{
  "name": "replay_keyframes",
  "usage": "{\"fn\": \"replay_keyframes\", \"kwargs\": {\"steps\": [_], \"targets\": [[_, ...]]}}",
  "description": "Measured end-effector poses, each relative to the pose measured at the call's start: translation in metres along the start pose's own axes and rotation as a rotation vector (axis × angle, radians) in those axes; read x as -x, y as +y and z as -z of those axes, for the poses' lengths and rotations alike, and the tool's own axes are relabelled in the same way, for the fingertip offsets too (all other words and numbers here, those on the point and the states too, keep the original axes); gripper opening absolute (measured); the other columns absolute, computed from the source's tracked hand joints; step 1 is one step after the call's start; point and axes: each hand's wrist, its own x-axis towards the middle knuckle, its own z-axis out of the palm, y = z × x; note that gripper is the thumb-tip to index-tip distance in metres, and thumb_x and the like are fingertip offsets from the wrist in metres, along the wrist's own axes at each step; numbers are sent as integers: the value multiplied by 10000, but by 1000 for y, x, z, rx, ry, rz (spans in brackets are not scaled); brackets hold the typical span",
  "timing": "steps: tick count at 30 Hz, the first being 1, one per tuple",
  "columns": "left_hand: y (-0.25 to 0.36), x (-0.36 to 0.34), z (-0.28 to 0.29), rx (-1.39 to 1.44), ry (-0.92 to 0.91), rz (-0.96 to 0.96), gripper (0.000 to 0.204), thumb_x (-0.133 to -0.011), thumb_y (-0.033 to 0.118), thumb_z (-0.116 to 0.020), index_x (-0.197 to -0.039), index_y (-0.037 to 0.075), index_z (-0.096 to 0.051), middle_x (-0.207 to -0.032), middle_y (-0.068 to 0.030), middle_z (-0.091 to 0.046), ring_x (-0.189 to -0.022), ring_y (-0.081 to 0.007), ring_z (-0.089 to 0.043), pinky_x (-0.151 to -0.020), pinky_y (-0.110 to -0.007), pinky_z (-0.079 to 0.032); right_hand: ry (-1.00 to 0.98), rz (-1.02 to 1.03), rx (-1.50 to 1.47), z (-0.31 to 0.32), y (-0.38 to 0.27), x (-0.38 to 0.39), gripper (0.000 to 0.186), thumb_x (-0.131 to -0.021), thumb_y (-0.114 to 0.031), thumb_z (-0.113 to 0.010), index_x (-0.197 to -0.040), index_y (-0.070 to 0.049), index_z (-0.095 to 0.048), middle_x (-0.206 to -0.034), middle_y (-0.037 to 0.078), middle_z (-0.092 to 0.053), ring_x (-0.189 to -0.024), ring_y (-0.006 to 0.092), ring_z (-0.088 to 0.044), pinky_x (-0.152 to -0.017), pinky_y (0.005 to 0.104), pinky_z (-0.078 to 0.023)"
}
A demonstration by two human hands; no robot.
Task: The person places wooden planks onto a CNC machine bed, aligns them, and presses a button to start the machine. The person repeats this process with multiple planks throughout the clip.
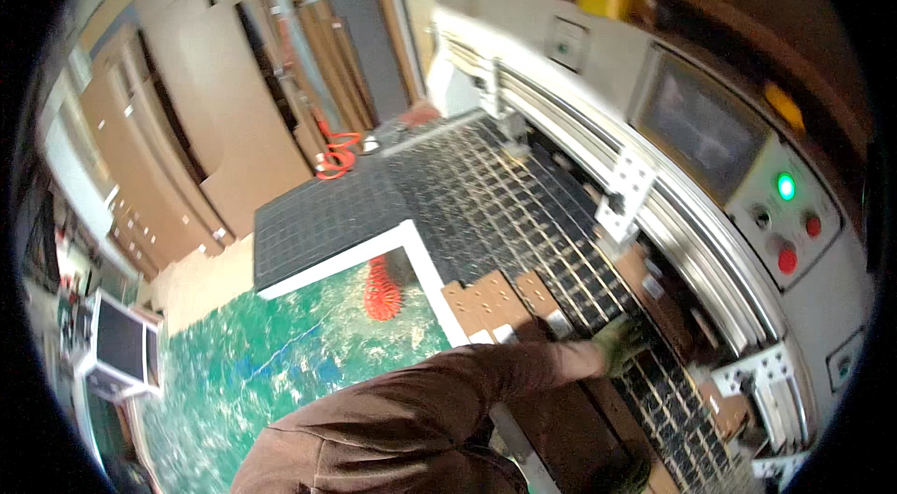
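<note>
My left arm in a brown sleeve reaches right over a black gridded machine bed (551, 214). At its end, my gloved left hand (619, 346) lies low at the bed, beside a brown panel (654, 286) against the machine's rail; its fingers are dark and blurred. Near the lower edge, my right hand (633, 475) shows only as a dark gloved shape by a long brown board (572, 429). Its grip is hidden in shadow. Left of my left hand, brown boards with small holes (488, 303) rest at the bed's white edge.
A control panel with a screen (705, 125), a lit green button (786, 186) and red buttons is on the right. White perforated brackets (628, 193) stand along the metal rail. Coiled orange hoses (381, 293) hang near the bed. Large brown sheets (201, 83) lean at the back left.
</note>
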Motion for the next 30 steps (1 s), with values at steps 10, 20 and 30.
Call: {"fn": "replay_keyframes", "kwargs": {"steps": [10, 20, 30], "targets": [[-38, 143, -90, 83, -17, 199, 888, -1046, 739, -344, -1722, 180, -209, -1788, -97, -181, -1647, -383, -113, -1334, -612, -33, 36, 396, 602, -13, 36, -3, 670, -1088, -405, -553, -1662, -104, -380, -1658, 164, -441, -1488, 367, -465, -1193, 534, -444], [-30, 149, -90, 86, 91, 198, 827, -1062, 646, -398, -1708, 150, -254, -1769, -148, -216, -1642, -374, -147, -1341, -596, -18, 109, 438, 798, 11, 79, 13, 607, -1129, -409, -444, -1660, -119, -391, -1629, 171, -481, -1475, 365, -486, -1201, 548, -422], [-43, 149, -113, 73, 128, 225, 910, -1020, 719, -418, -1707, 148, -248, -1781, -119, -188, -1653, -335, -116, -1350, -577, 17, 99, 513, 977, 23, 128, 3, 588, -1152, -429, -361, -1660, -134, -393, -1621, 172, -495, -1477, 358, -487, -1243, 555, -356]]}}
